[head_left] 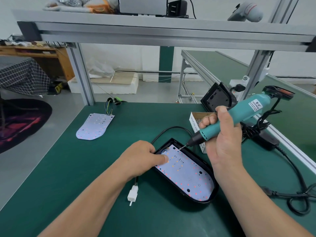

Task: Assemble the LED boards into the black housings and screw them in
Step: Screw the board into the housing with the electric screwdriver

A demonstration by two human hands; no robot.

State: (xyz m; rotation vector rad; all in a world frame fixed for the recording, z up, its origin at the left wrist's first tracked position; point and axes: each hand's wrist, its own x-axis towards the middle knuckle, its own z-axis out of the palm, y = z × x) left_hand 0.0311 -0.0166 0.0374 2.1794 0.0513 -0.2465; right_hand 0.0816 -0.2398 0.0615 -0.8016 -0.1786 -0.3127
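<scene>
Left hand (143, 159) thumb-presses the thin, probably fragile board (188, 177), fingers seemingly hooked on the stiff housing's (168, 183) rim; right hand (220, 144) clasps a screwdriver (239, 117) above the housing's far corner.

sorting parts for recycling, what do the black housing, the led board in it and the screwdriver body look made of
Black housing: probably moulded plastic, matte with soft sheen on its rounded rim.
LED board: thin flat sheet, white coated, dotted with small LEDs; core cannot be told.
Screwdriver body: seemingly smooth teal plastic, evenly coloured.
</scene>
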